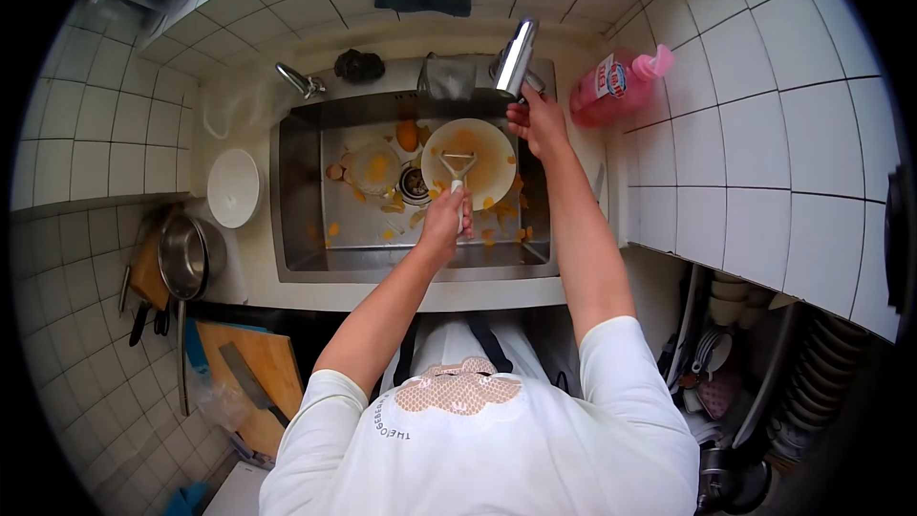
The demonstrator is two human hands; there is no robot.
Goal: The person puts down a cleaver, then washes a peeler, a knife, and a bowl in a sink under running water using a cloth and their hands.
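Observation:
My left hand (446,223) is closed round the handle of a white peeler (458,167), whose head is over a white bowl (489,148) in the steel sink (315,261). My right hand (541,124) is raised at the sink's right side, at the chrome faucet (517,59); its fingers are bent near the lever, and whether they grip it I cannot tell. An orange vegetable (408,135) lies left of the bowl. A clear bowl (374,168) sits further left. Orange peels are scattered on the sink floor round the drain (414,185).
A pink soap bottle (616,88) stands right of the faucet. On the left counter is a white bowl (233,189). Pans (184,255) hang at the left wall above a cutting board (270,359) with a knife (251,382). Dishes (817,373) are stacked at lower right.

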